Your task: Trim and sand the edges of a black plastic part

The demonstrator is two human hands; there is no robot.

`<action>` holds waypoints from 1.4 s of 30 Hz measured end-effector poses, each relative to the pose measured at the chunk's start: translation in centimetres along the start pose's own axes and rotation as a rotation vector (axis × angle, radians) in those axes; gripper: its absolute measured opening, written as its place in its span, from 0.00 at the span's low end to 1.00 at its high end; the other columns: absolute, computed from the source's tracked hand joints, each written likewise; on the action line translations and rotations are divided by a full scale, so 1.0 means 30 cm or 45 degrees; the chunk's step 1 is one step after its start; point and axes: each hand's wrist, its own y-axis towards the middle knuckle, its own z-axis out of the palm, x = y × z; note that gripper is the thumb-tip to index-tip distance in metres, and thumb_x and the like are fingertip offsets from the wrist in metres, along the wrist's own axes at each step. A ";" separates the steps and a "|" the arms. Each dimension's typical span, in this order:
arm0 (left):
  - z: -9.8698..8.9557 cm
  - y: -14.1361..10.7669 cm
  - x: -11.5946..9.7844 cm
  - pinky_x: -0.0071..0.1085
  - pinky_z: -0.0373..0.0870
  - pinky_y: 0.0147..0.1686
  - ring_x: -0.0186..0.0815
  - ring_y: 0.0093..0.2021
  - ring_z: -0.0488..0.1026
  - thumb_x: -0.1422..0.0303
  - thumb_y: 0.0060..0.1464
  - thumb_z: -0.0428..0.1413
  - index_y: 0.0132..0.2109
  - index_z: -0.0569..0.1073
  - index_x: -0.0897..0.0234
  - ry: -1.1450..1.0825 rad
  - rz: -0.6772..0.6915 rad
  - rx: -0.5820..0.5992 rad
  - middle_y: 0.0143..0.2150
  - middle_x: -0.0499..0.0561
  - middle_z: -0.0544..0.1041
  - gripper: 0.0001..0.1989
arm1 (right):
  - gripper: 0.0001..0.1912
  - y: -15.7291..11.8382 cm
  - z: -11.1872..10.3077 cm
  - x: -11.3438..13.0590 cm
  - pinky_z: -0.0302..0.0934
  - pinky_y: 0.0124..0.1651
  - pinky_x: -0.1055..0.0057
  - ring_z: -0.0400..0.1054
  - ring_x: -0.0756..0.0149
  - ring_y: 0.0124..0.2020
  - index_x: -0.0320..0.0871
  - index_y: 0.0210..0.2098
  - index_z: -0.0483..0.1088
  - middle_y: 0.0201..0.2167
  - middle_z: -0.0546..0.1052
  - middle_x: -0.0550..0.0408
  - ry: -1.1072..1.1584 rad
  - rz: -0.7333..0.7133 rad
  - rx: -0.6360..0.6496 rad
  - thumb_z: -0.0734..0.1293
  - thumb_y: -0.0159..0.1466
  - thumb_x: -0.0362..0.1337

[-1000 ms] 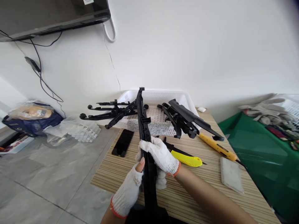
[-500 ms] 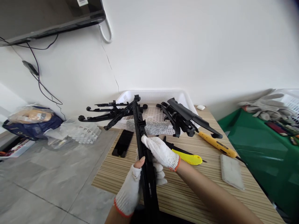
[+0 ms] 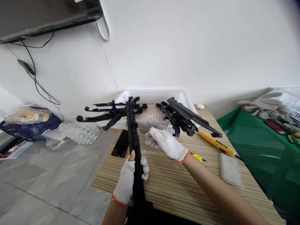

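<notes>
My left hand (image 3: 127, 176), in a white knit glove with a bare thumb tip, is wrapped round a long black plastic part (image 3: 134, 137). That part points away from me, its far end reaching over the white basket. My gloved right hand (image 3: 167, 143) is apart from it, to its right above the table, fingers stretched out and slightly apart, with nothing visible in them. Below this hand, the end of a yellow-handled cutter (image 3: 197, 157) shows; the rest of it is hidden. A black phone (image 3: 120, 143) lies left of the long part.
Several black plastic parts lie across the white basket (image 3: 154, 93), on its left (image 3: 103, 117) and right (image 3: 187, 114). A yellow corded tool (image 3: 217, 144) and a pale flat block (image 3: 231, 170) lie at the table's right. Grey gloves (image 3: 262, 104) rest on a green surface (image 3: 248, 140).
My right hand has come off the long part and moved to its right, covering most of the yellow cutter. The left hand and the part have shifted left.
</notes>
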 end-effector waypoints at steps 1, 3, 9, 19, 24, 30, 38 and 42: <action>-0.007 0.001 0.002 0.22 0.60 0.16 0.29 0.20 0.67 0.57 0.57 0.59 0.42 0.72 0.67 0.002 0.006 0.007 0.23 0.44 0.69 0.16 | 0.23 0.000 -0.004 0.003 0.67 0.42 0.65 0.71 0.62 0.35 0.42 0.35 0.74 0.33 0.77 0.49 -0.153 -0.044 0.010 0.56 0.71 0.51; -0.016 0.006 0.007 0.22 0.60 0.16 0.28 0.20 0.66 0.56 0.56 0.60 0.42 0.72 0.67 0.014 0.022 0.014 0.23 0.44 0.69 0.17 | 0.23 -0.002 -0.009 0.008 0.65 0.44 0.67 0.72 0.63 0.37 0.42 0.37 0.74 0.35 0.78 0.50 -0.625 -0.195 0.042 0.52 0.73 0.46; -0.023 0.021 0.030 0.23 0.61 0.16 0.28 0.20 0.67 0.56 0.54 0.62 0.42 0.72 0.67 0.032 0.028 0.008 0.23 0.43 0.69 0.19 | 0.15 -0.030 -0.017 0.014 0.63 0.44 0.68 0.71 0.59 0.44 0.44 0.47 0.74 0.46 0.77 0.48 -1.339 -0.258 0.116 0.57 0.70 0.33; -0.041 0.033 0.045 0.23 0.58 0.16 0.29 0.20 0.66 0.56 0.55 0.61 0.42 0.71 0.66 -0.029 -0.009 0.013 0.22 0.42 0.66 0.17 | 0.17 -0.067 -0.020 0.085 0.65 0.38 0.67 0.74 0.54 0.42 0.41 0.44 0.76 0.46 0.77 0.42 -1.804 -0.047 0.422 0.56 0.68 0.28; -0.045 0.040 0.046 0.24 0.60 0.16 0.29 0.20 0.67 0.55 0.53 0.63 0.42 0.72 0.67 -0.027 -0.003 0.013 0.22 0.43 0.68 0.19 | 0.15 -0.109 -0.054 0.101 0.65 0.37 0.64 0.75 0.49 0.42 0.39 0.43 0.77 0.40 0.78 0.39 -1.758 0.317 0.264 0.60 0.65 0.31; -0.037 0.040 0.039 0.24 0.60 0.16 0.28 0.20 0.66 0.55 0.45 0.68 0.41 0.72 0.66 -0.034 -0.028 0.057 0.22 0.42 0.68 0.23 | 0.20 -0.222 -0.153 0.077 0.65 0.39 0.62 0.74 0.46 0.47 0.47 0.51 0.75 0.47 0.78 0.45 -1.763 0.485 0.204 0.64 0.60 0.30; -0.008 0.016 0.032 0.26 0.64 0.18 0.30 0.24 0.69 0.60 0.47 0.66 0.45 0.72 0.66 0.064 0.038 0.022 0.25 0.43 0.70 0.21 | 0.21 -0.307 -0.167 0.041 0.65 0.36 0.65 0.74 0.50 0.45 0.49 0.53 0.74 0.47 0.77 0.46 -1.860 0.447 -0.011 0.63 0.62 0.31; 0.000 0.007 0.024 0.27 0.65 0.17 0.32 0.24 0.70 0.60 0.46 0.66 0.46 0.71 0.66 0.123 0.054 0.061 0.26 0.43 0.69 0.23 | 0.23 -0.307 -0.172 -0.023 0.67 0.41 0.60 0.73 0.49 0.46 0.47 0.53 0.74 0.46 0.77 0.47 -1.774 0.398 -0.009 0.64 0.59 0.31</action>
